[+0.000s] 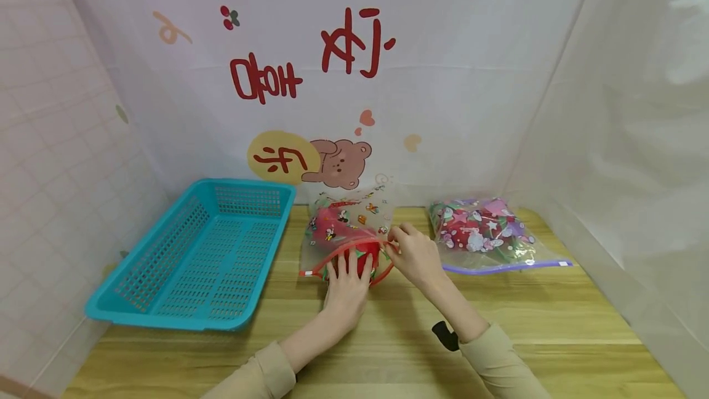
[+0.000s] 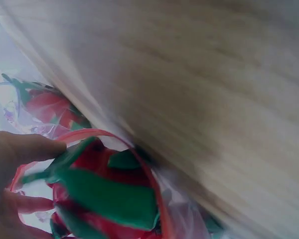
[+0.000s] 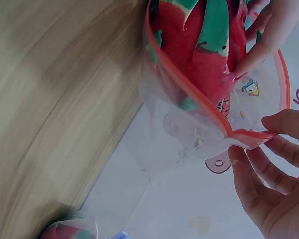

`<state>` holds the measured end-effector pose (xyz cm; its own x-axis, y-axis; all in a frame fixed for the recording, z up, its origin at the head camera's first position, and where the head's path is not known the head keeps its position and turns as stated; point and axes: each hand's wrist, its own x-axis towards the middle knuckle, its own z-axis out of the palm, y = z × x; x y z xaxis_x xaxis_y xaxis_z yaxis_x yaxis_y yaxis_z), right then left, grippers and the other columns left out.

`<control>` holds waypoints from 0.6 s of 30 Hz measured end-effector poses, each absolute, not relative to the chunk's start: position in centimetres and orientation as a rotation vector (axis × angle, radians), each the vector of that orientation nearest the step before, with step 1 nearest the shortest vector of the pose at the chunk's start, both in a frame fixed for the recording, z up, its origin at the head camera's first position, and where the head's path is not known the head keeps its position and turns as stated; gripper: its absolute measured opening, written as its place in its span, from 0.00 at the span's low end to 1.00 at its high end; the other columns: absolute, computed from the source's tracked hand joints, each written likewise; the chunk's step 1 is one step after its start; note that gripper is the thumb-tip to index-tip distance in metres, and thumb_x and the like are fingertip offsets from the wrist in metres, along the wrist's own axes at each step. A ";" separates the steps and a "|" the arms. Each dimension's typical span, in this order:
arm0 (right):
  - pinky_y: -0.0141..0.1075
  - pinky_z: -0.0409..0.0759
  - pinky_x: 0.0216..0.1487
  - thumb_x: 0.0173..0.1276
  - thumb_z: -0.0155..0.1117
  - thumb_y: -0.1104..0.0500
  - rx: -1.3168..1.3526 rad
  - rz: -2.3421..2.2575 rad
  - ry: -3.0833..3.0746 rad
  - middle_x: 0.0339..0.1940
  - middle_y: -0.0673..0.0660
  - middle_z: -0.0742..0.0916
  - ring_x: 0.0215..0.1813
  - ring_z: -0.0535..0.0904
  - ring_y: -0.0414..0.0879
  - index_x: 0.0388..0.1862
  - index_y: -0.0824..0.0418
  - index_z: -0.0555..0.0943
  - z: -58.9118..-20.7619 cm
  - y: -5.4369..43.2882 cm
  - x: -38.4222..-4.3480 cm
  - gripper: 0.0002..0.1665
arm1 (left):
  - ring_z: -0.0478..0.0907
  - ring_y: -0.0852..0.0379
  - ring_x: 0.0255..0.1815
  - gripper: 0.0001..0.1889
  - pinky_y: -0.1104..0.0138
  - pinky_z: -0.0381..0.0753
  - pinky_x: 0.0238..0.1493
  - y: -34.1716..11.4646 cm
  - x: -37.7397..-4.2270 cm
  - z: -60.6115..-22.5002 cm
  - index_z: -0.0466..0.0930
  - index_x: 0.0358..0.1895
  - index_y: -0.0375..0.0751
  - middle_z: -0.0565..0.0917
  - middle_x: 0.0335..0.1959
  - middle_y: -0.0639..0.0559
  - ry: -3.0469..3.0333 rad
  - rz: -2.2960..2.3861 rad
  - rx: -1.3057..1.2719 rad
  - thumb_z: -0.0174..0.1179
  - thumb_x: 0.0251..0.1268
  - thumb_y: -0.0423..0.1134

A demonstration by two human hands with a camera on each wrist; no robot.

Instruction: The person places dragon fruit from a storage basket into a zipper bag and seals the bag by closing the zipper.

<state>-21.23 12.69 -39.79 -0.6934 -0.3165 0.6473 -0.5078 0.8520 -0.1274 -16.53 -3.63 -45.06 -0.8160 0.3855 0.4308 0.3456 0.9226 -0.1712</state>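
Observation:
A clear zip bag (image 1: 360, 214) with cartoon prints and a red zip edge lies on the table, its mouth wide towards me. In the mouth is a red dragon fruit (image 2: 114, 199) with green scales, also in the right wrist view (image 3: 199, 50). My left hand (image 1: 348, 291) reaches into the bag's mouth and grips the dragon fruit, thumb and fingers around its scaly end. With thumb and fingertips, my right hand (image 1: 415, 256) pinches the right part of the red zip edge (image 3: 249, 137). The bag's far contents look pinkish red and blurred through the plastic.
A turquoise perforated basket (image 1: 277, 236) stands on the left of the wooden table (image 1: 388, 350). To the right lies a second zip bag (image 1: 482, 233), purple-edged, with red and green things inside. A printed white cloth (image 1: 443, 97) hangs behind.

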 end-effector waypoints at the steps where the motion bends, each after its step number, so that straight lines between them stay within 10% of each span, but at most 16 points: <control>1: 0.33 0.70 0.16 0.51 0.72 0.62 0.604 0.396 -2.379 0.25 0.52 0.81 0.18 0.75 0.43 0.24 0.58 0.79 -39.8 12.6 -21.2 0.08 | 0.72 0.36 0.59 0.33 0.45 0.75 0.54 -3.5 -16.6 -45.1 0.69 0.65 0.46 0.71 0.62 0.35 -2.600 0.136 -0.542 0.67 0.54 0.47; 18: 0.28 0.66 0.17 0.54 0.67 0.70 0.636 0.460 -2.498 0.16 0.53 0.79 0.17 0.70 0.40 0.19 0.61 0.73 -40.1 13.1 -21.3 0.13 | 0.76 0.49 0.48 0.20 0.63 0.79 0.49 -0.3 -19.1 -45.6 0.77 0.58 0.44 0.78 0.51 0.46 -2.363 0.372 -0.500 0.53 0.65 0.45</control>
<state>-21.31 13.05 -40.14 -0.7561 -0.3448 0.5562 -0.5203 0.8322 -0.1915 -19.11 -0.28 -45.63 -0.6923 0.4475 0.5662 0.2516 0.8850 -0.3918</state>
